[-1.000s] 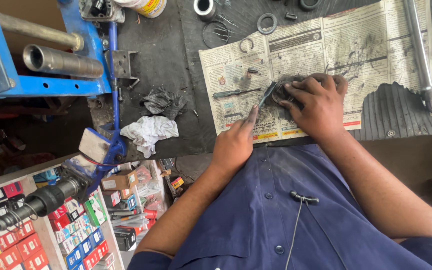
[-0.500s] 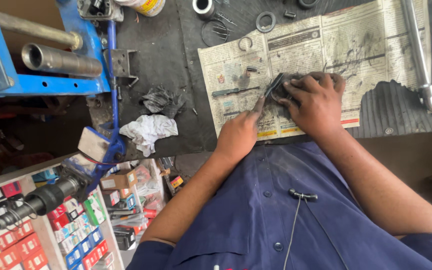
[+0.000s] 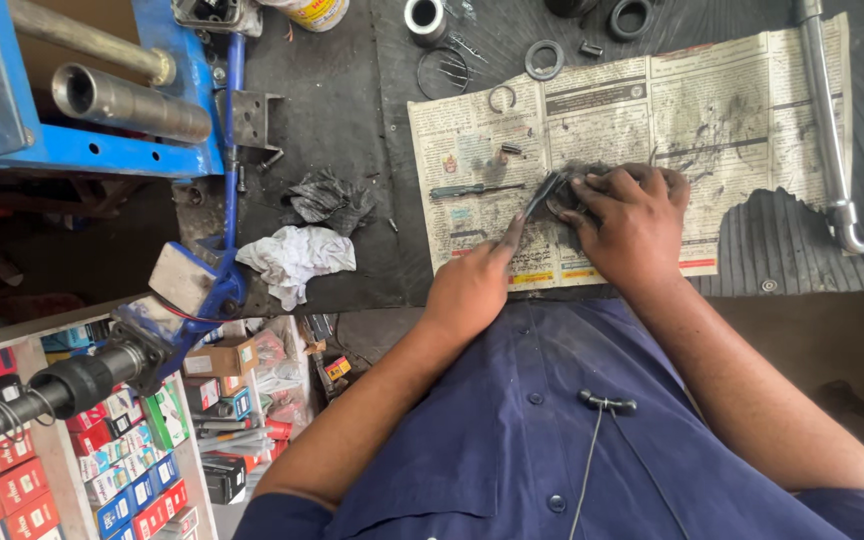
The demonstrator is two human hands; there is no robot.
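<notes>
rag [image 3: 295, 258] left of newspaper [image 3: 732, 110] (on bench)

A mechanical repair workshop, seen from above. A dark, grimy ribbed rubber-matted surface [image 3: 812, 250] carries a grease-stained sheet of newspaper [image 3: 742, 110], scattered metal rings and washers [image 3: 544, 58], a slim dark screwdriver [image 3: 474, 189], and a dirty white crumpled rag [image 3: 294, 260] beside a blackened rag [image 3: 330, 197]. At the left stands a blue-painted steel press frame [image 3: 72, 150] holding grey metal tubes [image 3: 127, 100]. Below the surface, shelves [image 3: 72, 480] hold stacked small red, blue and green cardboard parts boxes [image 3: 12, 480]. The person wears a navy blue button-up work shirt [image 3: 512, 440].
</notes>
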